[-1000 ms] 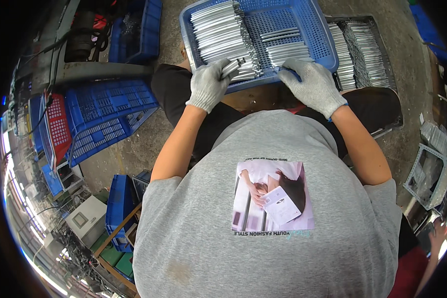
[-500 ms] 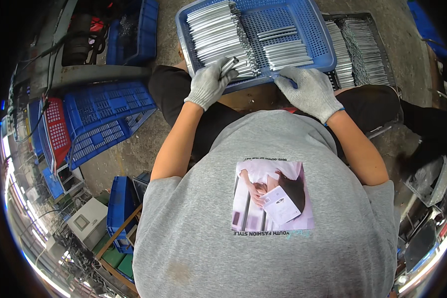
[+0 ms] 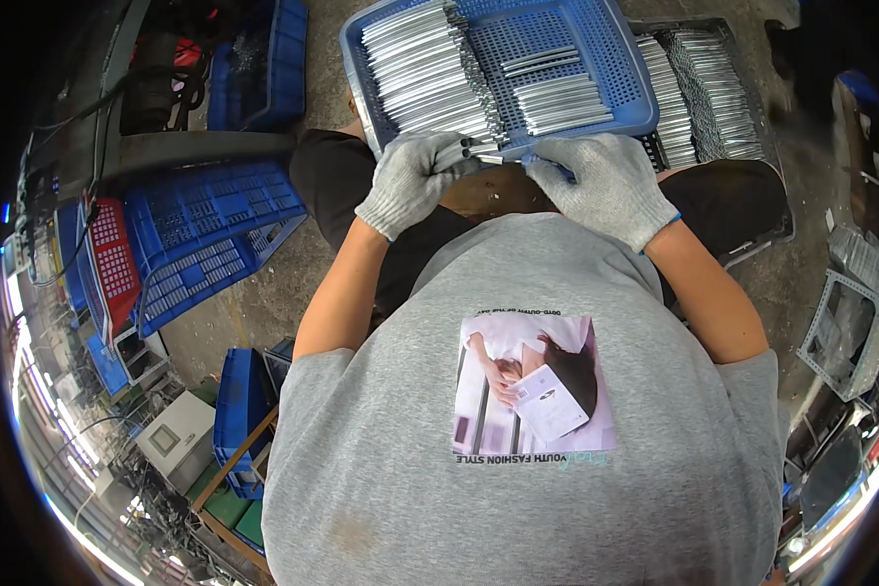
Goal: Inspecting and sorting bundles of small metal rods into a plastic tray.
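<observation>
My left hand point(image 3: 412, 184), in a grey-white knit glove, is closed around a few short metal tubes point(image 3: 451, 154); their open ends point to the right. My right hand point(image 3: 610, 188), gloved alike, is closed on a slim tool with a blue handle point(image 3: 530, 160), most of it hidden in the palm. The tool's metal end point(image 3: 493, 158) meets or nearly meets the tube ends. Both hands are at the near rim of a blue plastic basket point(image 3: 623, 125). In it lie a tall stack of silver tubes point(image 3: 425, 73) and a smaller stack point(image 3: 562, 104).
The basket sits before my knees. Right of it, a dark tray holds more tubes point(image 3: 718, 98). On the left are a dark metal frame point(image 3: 200, 149), blue crates point(image 3: 215, 210) and a red one point(image 3: 112, 249). A metal rack point(image 3: 840, 332) stands on the right.
My hands have come together in front of the basket's near rim, the tool's metal end now at the tubes. A dark shape at the right edge has moved off toward the far side.
</observation>
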Demonstrator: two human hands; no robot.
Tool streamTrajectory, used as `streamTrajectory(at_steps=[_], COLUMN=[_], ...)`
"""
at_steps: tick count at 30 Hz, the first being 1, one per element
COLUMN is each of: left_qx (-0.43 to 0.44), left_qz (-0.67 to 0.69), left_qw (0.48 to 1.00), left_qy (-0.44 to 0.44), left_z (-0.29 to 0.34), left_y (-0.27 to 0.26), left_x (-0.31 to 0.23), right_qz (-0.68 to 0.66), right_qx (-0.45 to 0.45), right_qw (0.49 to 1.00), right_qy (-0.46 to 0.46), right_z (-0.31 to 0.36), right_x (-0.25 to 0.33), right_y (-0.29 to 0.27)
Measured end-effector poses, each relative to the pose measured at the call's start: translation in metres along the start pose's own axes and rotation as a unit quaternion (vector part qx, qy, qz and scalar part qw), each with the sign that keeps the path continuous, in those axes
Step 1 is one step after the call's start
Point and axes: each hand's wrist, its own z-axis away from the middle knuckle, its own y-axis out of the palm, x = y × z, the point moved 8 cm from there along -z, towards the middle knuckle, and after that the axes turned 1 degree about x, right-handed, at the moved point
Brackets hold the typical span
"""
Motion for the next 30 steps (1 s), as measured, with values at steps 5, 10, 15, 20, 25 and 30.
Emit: streamTrajectory(at_steps=[5,10,15,20,25,30], left_qx=[-0.023,-0.084,-0.126,-0.128,-0.124,-0.123], left_qz=[0.002,-0.013,-0.07,-0.084,-0.072,-0.082], left_qw=[0.999,0.994,0.984,0.981,0.984,0.985], left_qy=[0.028,0.07,0.106,0.118,0.104,0.087], left_z=[0.001,0.004,0.007,0.008,0.011,0.012], left_y=[-0.002,-0.003,-0.008,-0.012,-0.01,-0.007], left_x=[-0.018,-0.029,-0.039,-0.047,-0.044,-0.039], right_qz=[0.014,0.012,-0.002,0.002,0.003,-0.014], right_qx=[-0.009,0.009,0.029,0.037,0.042,0.042], right_qw=[1.0,1.0,0.999,0.998,0.998,0.998], right_qy=[-0.003,-0.002,0.019,0.05,0.048,0.038], right_z=[0.0,0.001,-0.001,-0.004,-0.003,-0.003], right_x=[0.001,0.005,0.009,0.001,0.001,0.006], right_y=[0.0,0.002,-0.008,-0.007,-0.004,-0.008])
